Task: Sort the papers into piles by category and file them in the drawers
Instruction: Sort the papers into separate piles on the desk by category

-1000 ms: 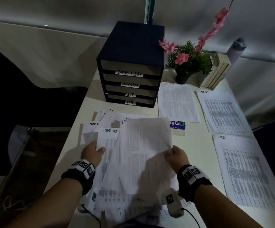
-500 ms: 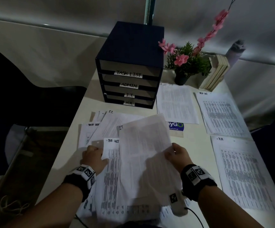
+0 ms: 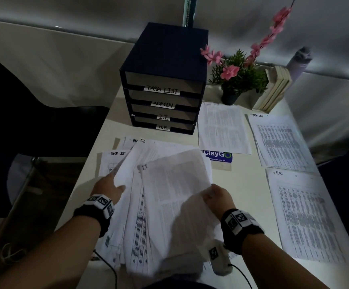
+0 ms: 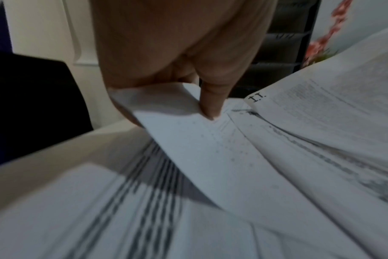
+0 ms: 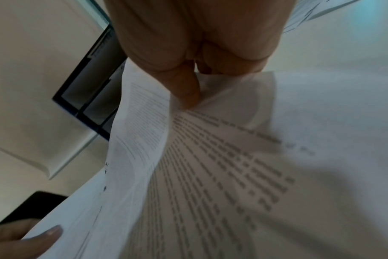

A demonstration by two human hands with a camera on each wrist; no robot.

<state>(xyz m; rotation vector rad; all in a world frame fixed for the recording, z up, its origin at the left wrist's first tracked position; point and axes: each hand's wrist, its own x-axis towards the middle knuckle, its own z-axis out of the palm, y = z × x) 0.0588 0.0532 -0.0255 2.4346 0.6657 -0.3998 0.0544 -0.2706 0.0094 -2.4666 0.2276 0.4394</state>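
Lifting an I.T. sheet (image 3: pixel 175 184)

My right hand (image 3: pixel 217 197) pinches its right edge; the I.T. pile (image 3: pixel 221 126) lies ahead-right of the drawers (image 3: pixel 163 94). My left hand (image 3: pixel 107 187) grips the stack (image 3: pixel 136 226).

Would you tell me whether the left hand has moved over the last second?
Yes, slightly: the left hand, pinching a sheet, has shifted away from the person, toward the drawer unit.
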